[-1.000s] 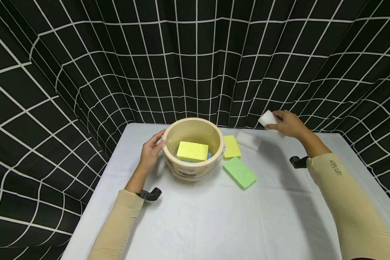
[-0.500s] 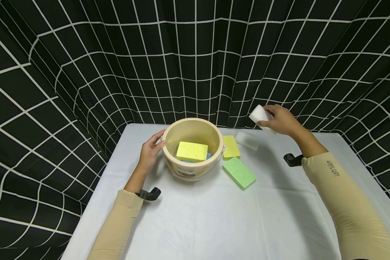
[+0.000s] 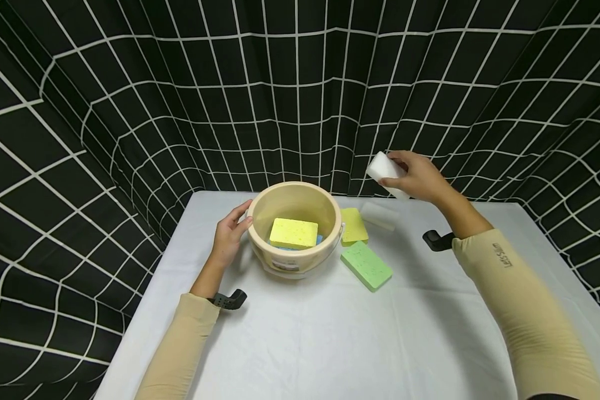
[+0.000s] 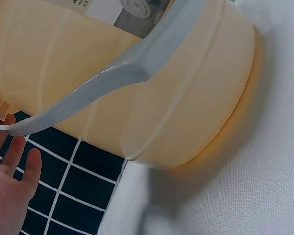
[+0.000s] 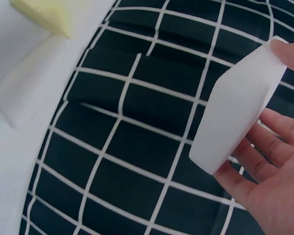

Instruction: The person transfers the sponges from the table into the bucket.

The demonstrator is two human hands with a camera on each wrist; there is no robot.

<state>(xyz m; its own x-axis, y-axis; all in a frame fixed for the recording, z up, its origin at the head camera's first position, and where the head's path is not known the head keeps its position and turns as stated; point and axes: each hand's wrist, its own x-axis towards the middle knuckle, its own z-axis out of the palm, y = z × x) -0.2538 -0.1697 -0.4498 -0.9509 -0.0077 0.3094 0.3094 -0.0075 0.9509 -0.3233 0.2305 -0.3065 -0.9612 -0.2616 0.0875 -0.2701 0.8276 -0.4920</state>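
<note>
The right hand point(image 3: 420, 176) pinches a white sponge point(image 3: 381, 168) between thumb and fingers, while the left hand point(image 3: 227, 238), fingers nearly straight, touches the beige bucket point(image 3: 296, 203).

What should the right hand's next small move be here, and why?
Probably carry the white block left, over the bucket's open mouth: the right hand holds it raised to the bucket's right, the left hand touches the bucket's side, and a yellow sponge lies inside with room around it.
</note>
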